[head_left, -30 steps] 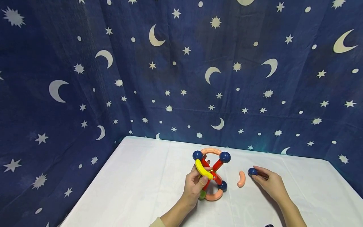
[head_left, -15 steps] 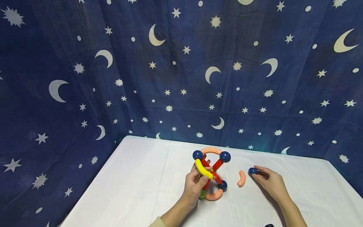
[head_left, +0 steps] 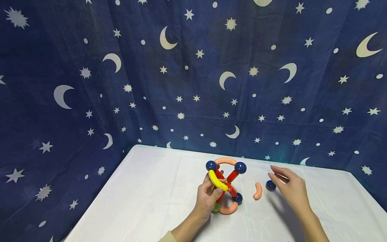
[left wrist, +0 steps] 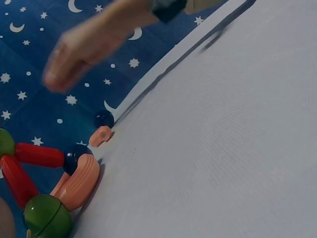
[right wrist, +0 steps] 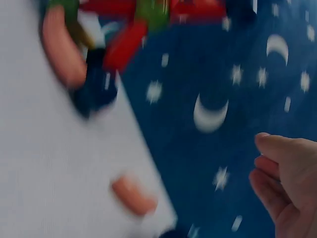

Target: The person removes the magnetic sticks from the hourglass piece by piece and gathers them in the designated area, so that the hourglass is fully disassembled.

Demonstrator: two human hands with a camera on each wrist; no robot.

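My left hand point(head_left: 208, 199) grips a stick-and-ball toy structure point(head_left: 232, 176) around its middle, fingers and thumb near a yellow curved stick point(head_left: 215, 180). Red sticks meet at its centre, with dark blue balls and peach curved sticks at top and bottom. A green ball point(left wrist: 48, 216) at its base shows in the left wrist view. To the right, a loose dark blue ball point(head_left: 270, 185) lies on the table. Just above it hovers my right hand point(head_left: 292, 189), holding nothing, fingers loosely bent and thumb apart from them. The right wrist view is blurred.
A loose peach curved stick point(head_left: 257, 191) lies between the structure and the loose ball. White cloth covers the table point(head_left: 145, 188). Behind and to the left hangs a dark blue curtain point(head_left: 193, 84) with moons and stars.
My right hand has let go of the blue ball and lifted slightly above it; the ball stays on the table. The left hand and the structure have hardly moved.
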